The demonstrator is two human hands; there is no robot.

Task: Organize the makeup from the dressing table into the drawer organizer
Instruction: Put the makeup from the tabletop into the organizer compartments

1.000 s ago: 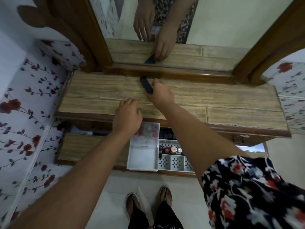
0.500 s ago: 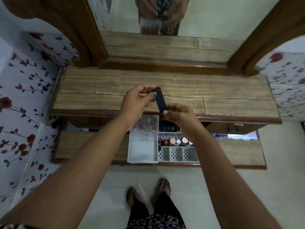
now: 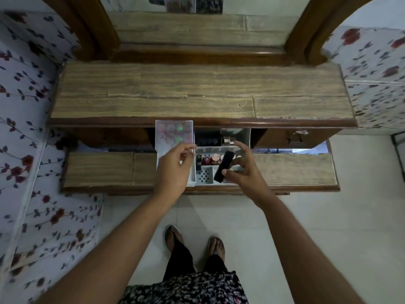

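— Over the open drawer [image 3: 291, 170], what does the right hand [image 3: 243, 172] have?
— A slim black makeup case [image 3: 224, 166], pinched at its lower end between thumb and curled fingers, tilted above the white drawer organizer [image 3: 206, 177]. I can't tell whether it touches the tray yet

— And the left hand [image 3: 175, 166]?
— Loosely curled beside the organizer's raised clear lid [image 3: 174, 133]; whether the fingertips actually hold the lid's edge or anything else, I can't tell

— How far along is the job?
— Nearly finished, I'd judge. The dressing table top [image 3: 197, 91] shows no makeup, and small round bottles [image 3: 210, 159] and a row of dark tubes [image 3: 207, 140] already sit in the compartments. What's left seems to be setting this case into a free slot, then probably closing the lid and drawer
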